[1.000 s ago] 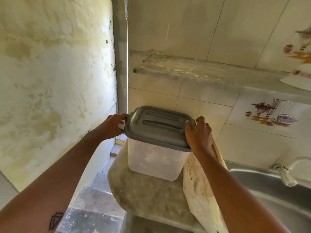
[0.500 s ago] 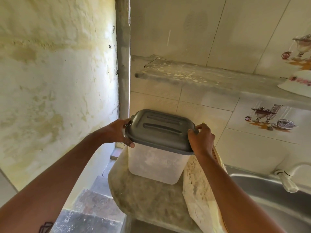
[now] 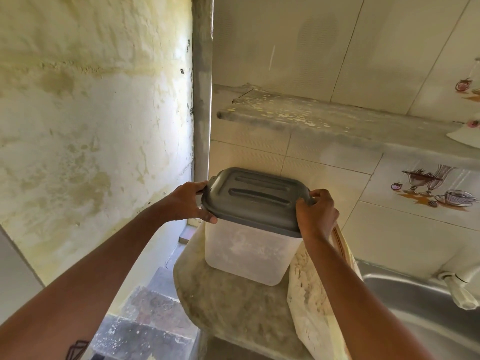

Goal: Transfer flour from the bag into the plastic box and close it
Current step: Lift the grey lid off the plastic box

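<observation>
A translucent plastic box (image 3: 246,253) with flour dust inside stands on the stone counter corner (image 3: 233,307). A dark grey ribbed lid (image 3: 255,200) sits on top of it. My left hand (image 3: 189,203) grips the lid's left edge, thumb under the rim. My right hand (image 3: 315,213) grips the lid's right edge with curled fingers. The flour bag (image 3: 311,294), clear plastic with pale flour, leans against the box's right side, partly hidden behind my right forearm.
A steel sink (image 3: 420,315) with a white tap (image 3: 459,292) lies at the right. A stone shelf (image 3: 324,123) juts from the tiled wall above the box. Steps (image 3: 145,323) drop away left of the counter, beside a stained plaster wall.
My left thumb has slid down under the lid's rim and both hands have shifted slightly along the lid edges. The box stays in place on the counter.
</observation>
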Motion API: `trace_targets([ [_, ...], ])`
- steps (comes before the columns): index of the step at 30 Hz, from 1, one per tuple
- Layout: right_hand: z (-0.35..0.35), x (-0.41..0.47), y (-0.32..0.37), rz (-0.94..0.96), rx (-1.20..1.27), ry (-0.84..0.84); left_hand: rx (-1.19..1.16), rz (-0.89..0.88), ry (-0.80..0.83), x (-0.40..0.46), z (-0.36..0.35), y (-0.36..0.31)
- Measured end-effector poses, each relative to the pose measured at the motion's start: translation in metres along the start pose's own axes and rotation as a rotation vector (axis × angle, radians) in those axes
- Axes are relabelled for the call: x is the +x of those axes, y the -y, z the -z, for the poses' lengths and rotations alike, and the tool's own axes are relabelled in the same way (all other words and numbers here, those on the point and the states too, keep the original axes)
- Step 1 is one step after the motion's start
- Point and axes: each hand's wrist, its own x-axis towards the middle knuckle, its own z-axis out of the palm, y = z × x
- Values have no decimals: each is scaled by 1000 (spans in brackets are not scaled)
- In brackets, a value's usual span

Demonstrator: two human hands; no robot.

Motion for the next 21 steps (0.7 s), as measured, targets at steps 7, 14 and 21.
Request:
trace_targets([
  [7, -12, -4, 16, 111, 42, -50, -67, -31, -85, -9, 3, -1],
  [14, -19, -17, 43, 268, 67, -39, -272, -20, -162, -34, 9, 3],
  [21, -37, -45, 78, 458, -56, 49, -309, 118, -201, -75, 12, 23],
])
